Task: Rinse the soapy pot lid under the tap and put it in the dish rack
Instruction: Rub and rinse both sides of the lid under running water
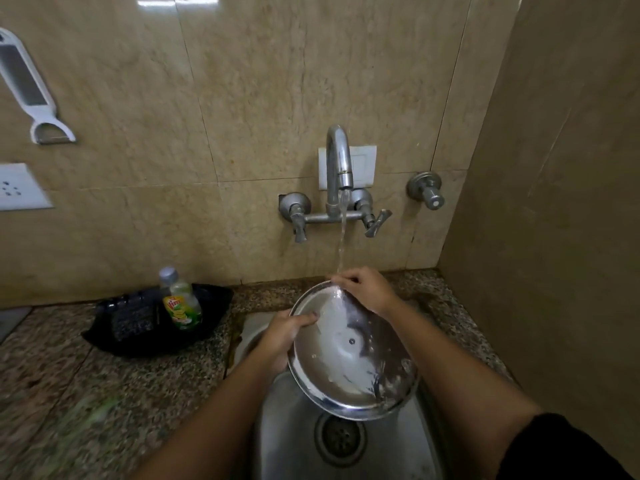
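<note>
Fingers of both the left hand (pixel 287 327) and right hand (pixel 363 289) grip the tilted pot lid (pixel 349 355) under running water (pixel 342 237)

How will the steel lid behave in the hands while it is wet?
The steel lid is probably slippery: tap water runs over it. It looks thin and stiff, likely light. Both the left hand and right hand grip its rim.

blurred red-and-yellow label on the dish soap bottle (pixel 180 301), its lettering too smeared for reading
</note>
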A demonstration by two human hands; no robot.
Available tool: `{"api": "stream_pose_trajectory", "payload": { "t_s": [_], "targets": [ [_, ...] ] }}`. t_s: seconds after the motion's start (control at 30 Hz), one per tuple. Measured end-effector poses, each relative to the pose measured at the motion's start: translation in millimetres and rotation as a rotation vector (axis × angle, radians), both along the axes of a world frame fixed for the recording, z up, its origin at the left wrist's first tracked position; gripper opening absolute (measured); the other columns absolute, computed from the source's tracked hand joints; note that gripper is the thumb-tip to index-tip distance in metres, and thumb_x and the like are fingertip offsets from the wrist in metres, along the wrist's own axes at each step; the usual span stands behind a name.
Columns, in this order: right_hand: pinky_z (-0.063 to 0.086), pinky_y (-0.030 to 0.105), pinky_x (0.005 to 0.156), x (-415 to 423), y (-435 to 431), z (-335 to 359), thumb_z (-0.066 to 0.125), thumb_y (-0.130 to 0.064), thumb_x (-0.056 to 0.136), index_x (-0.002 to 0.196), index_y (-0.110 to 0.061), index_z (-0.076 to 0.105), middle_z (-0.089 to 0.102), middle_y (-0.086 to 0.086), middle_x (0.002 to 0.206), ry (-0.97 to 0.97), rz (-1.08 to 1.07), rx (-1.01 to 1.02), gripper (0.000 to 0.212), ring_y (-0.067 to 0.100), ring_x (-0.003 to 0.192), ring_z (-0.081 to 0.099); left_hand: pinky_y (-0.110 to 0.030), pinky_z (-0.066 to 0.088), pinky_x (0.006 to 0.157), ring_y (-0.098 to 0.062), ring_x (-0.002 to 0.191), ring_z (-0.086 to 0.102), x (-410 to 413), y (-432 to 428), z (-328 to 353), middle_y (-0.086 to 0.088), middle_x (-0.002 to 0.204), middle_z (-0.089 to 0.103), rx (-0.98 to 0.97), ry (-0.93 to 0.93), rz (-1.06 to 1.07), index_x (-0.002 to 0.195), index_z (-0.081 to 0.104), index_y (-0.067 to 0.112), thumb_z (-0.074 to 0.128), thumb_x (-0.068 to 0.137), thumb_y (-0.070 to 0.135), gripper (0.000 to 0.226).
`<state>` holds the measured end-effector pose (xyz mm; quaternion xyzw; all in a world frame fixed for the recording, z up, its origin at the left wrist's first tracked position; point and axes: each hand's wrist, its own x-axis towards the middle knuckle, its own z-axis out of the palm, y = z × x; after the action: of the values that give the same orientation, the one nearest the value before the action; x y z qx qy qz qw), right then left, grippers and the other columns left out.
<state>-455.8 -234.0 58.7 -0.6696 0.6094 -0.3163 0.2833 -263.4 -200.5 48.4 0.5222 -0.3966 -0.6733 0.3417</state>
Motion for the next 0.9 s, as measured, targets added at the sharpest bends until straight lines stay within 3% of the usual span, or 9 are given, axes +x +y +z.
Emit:
{"api": "stream_pose_trajectory", "payload": {
  "t_s": [0.13, 0.27, 0.37, 0.47, 0.53, 0.67, 0.73, 0.8, 0.9],
  "targets": [
    [0.049, 0.045, 0.084, -7.4, -6.2, 2.4, 0.057, -0.036, 0.093, 0.073, -0.014, 0.068, 0.072, 0.013, 0.085, 0.021, -0.04, 0.034, 0.032, 0.026, 0.084, 0.066, -0.046, 0.052, 0.092, -0.039, 0.097, 0.067, 1.6, 0.9, 2.3, -0.023, 0.106, 0.071, 0.08, 0.007, 0.003, 0.111, 0.066, 0.002, 0.066, 0.085, 0.022, 0.033],
    [0.051, 0.042, 0.091, 26.3, -14.6, 19.0, 0.061, -0.039, 0.089, 0.106, -0.023, 0.073, 0.073, -0.005, 0.102, 0.1, 0.18, 0.001, 0.027, 0.015, 0.098, 0.067, -0.039, 0.057, 0.08, -0.034, 0.086, 0.069, -2.7, -6.3, 14.1, -0.024, 0.105, 0.071, 0.02, 0.064, -0.086, 0.111, 0.066, -0.003, 0.066, 0.085, 0.011, 0.03],
    [0.052, 0.044, 0.093, 21.2, -21.8, 21.2, 0.066, -0.033, 0.088, 0.103, -0.02, 0.074, 0.075, -0.002, 0.103, 0.01, 0.16, -0.024, 0.022, 0.016, 0.097, 0.069, -0.03, 0.059, 0.062, -0.026, 0.069, 0.072, -3.1, -8.1, 15.2, -0.017, 0.085, 0.075, -0.065, 0.095, -0.024, 0.106, 0.068, -0.002, 0.066, 0.085, 0.011, 0.024],
    [0.048, 0.053, 0.096, -0.8, -22.7, 20.0, 0.064, -0.026, 0.09, 0.097, -0.013, 0.074, 0.073, 0.015, 0.107, -0.111, 0.036, -0.005, 0.018, 0.032, 0.101, 0.067, -0.043, 0.057, 0.078, -0.036, 0.084, 0.069, -3.1, -7.2, 9.3, -0.022, 0.096, 0.073, -0.057, 0.086, -0.007, 0.107, 0.067, -0.002, 0.064, 0.087, 0.014, 0.026],
    [0.047, 0.05, 0.095, -1.1, -21.0, 20.4, 0.063, -0.02, 0.09, 0.092, -0.001, 0.072, 0.069, 0.023, 0.111, -0.16, 0.054, 0.013, 0.021, 0.041, 0.105, 0.064, -0.037, 0.059, 0.071, -0.031, 0.077, 0.071, -3.1, -7.7, 8.9, -0.02, 0.09, 0.073, -0.044, 0.085, -0.037, 0.106, 0.067, -0.002, 0.063, 0.086, 0.009, 0.023],
    [0.051, 0.021, 0.077, 29.4, -14.6, 27.4, 0.067, -0.018, 0.088, 0.104, -0.006, 0.073, 0.072, -0.009, 0.092, -0.014, 0.297, 0.022, 0.021, -0.005, 0.084, 0.065, -0.04, 0.055, 0.081, -0.033, 0.082, 0.068, -7.6, -15.1, 18.5, -0.026, 0.1, 0.069, -0.115, 0.069, -0.149, 0.107, 0.066, -0.006, 0.061, 0.082, -0.006, 0.026],
    [0.054, 0.03, 0.083, 27.8, -14.4, 29.9, 0.068, -0.022, 0.086, 0.105, -0.01, 0.073, 0.075, -0.003, 0.094, -0.016, 0.274, 0.014, 0.023, 0.005, 0.089, 0.068, -0.04, 0.055, 0.082, -0.035, 0.085, 0.067, -9.1, -17.1, 21.1, -0.028, 0.105, 0.067, -0.138, 0.062, -0.137, 0.111, 0.064, -0.006, 0.063, 0.083, -0.003, 0.028],
    [0.051, 0.045, 0.095, 11.2, -14.0, 29.7, 0.067, -0.023, 0.087, 0.107, -0.008, 0.072, 0.074, 0.011, 0.104, -0.108, 0.17, 0.007, 0.025, 0.027, 0.1, 0.068, -0.033, 0.058, 0.068, -0.028, 0.073, 0.07, -7.2, -17.4, 18.3, -0.023, 0.098, 0.07, -0.141, 0.051, -0.096, 0.109, 0.065, -0.005, 0.064, 0.084, 0.002, 0.026],
    [0.047, 0.048, 0.099, -12.5, -12.9, 22.9, 0.061, -0.024, 0.091, 0.109, -0.005, 0.069, 0.071, 0.015, 0.109, -0.193, 0.0, 0.012, 0.027, 0.031, 0.101, 0.065, -0.028, 0.056, 0.053, -0.024, 0.063, 0.071, -1.0, -15.6, 9.4, -0.014, 0.08, 0.074, -0.108, 0.054, -0.066, 0.104, 0.067, -0.003, 0.064, 0.085, 0.006, 0.022]
  ]
}}
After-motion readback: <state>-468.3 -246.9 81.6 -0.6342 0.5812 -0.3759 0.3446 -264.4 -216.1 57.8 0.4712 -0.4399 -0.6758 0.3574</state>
